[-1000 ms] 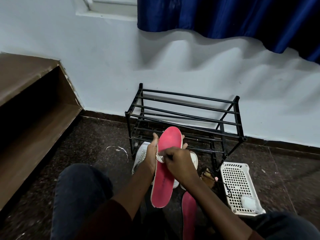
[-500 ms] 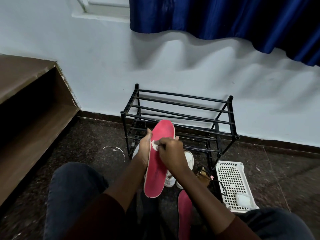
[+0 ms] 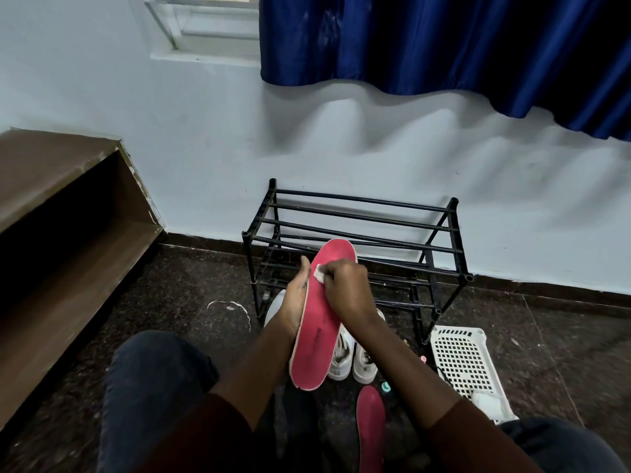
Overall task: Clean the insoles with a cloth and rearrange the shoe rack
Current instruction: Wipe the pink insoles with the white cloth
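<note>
Left hand (image 3: 295, 302) gripped the red insole (image 3: 317, 336) by its left edge, toe pointing up-and-away before the shoe rack (image 3: 358, 218), while right hand (image 3: 345, 290) pinched a white cloth (image 3: 319, 272) against its upper part.

A red, pale-rimmed insole (image 3: 321, 322) is tilting toe-up in the left hand (image 3: 296, 302), in front of the black tubular shoe rack (image 3: 358, 214) standing against the wall (image 3: 205, 148). A small white cloth (image 3: 319, 272), pinched by the right hand (image 3: 348, 289), is pressing on its upper part. A second red insole (image 3: 370, 428) is lying on the floor (image 3: 191, 285).
</note>
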Demonstrator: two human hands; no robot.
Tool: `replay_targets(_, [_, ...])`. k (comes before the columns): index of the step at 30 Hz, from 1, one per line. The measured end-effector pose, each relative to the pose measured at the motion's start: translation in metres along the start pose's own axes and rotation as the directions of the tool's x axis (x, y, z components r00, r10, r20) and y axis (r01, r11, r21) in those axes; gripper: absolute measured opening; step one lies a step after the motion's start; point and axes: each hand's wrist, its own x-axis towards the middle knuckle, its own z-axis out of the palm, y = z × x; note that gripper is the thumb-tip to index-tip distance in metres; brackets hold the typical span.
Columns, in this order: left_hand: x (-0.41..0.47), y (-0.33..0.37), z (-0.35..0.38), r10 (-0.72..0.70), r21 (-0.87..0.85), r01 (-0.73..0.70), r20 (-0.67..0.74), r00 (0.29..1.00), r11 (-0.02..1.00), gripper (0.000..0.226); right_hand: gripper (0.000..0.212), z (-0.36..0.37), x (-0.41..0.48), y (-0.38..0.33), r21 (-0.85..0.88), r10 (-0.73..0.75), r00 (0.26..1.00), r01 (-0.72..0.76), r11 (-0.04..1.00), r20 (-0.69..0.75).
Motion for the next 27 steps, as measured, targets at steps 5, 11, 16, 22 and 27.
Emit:
replay_targets(5, [-0.005, -0.003, 0.000, -0.006, 0.071, 0.007, -0.025, 1.000, 0.997, 0.053, 0.025, -0.002, 0.022, 0.002, -0.096, 0.001, 0.995, -0.011, 0.995, -0.103])
replay_targets(11, [-0.003, 0.003, -0.005, 0.020, -0.016, -0.021, -0.013, 1.000, 1.000, 0.071, 0.023, -0.006, 0.010, -0.003, 0.016, 0.066, 0.997, -0.066, 0.998, -0.047])
replay_targets(16, [0.002, 0.008, -0.003, 0.044, 0.056, -0.040, -0.062, 0.997, 0.998, 0.059, 0.023, -0.010, -0.022, -0.008, 0.081, 0.017, 0.994, -0.026, 0.996, 0.110])
replay_targets(22, [0.001, 0.002, 0.004, -0.009, -0.012, 0.008, -0.033, 0.999, 1.000, 0.070, 0.012, -0.009, 0.000, 0.007, -0.143, -0.024, 0.998, 0.032, 0.989, 0.053])
replay_targets(27, [-0.005, -0.003, 0.004, -0.001, 0.025, 0.003, -0.060, 0.998, 1.000, 0.057, 0.024, -0.016, 0.029, 0.019, -0.331, -0.061, 0.998, 0.057, 0.942, -0.002])
